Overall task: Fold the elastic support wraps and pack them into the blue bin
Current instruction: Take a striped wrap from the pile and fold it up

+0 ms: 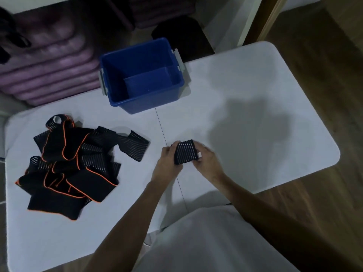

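Note:
A folded black wrap [186, 151] with pale stripes sits between both hands just above the white table [245, 118]. My left hand [169, 160] grips its left edge, fingers curled over the top. My right hand [206, 160] holds its right side, the thumb near a small white tab. A loose pile of black wraps [74, 165] with orange trim lies on the table's left part. The blue bin [141, 75] stands at the table's far edge, and nothing shows inside it.
Stacked purple cushions [49, 65] lie behind the table at the left. A dark object [180, 34] sits on the floor beyond the bin. Wooden floor [324, 65] runs along the right. A seam line crosses the table's middle.

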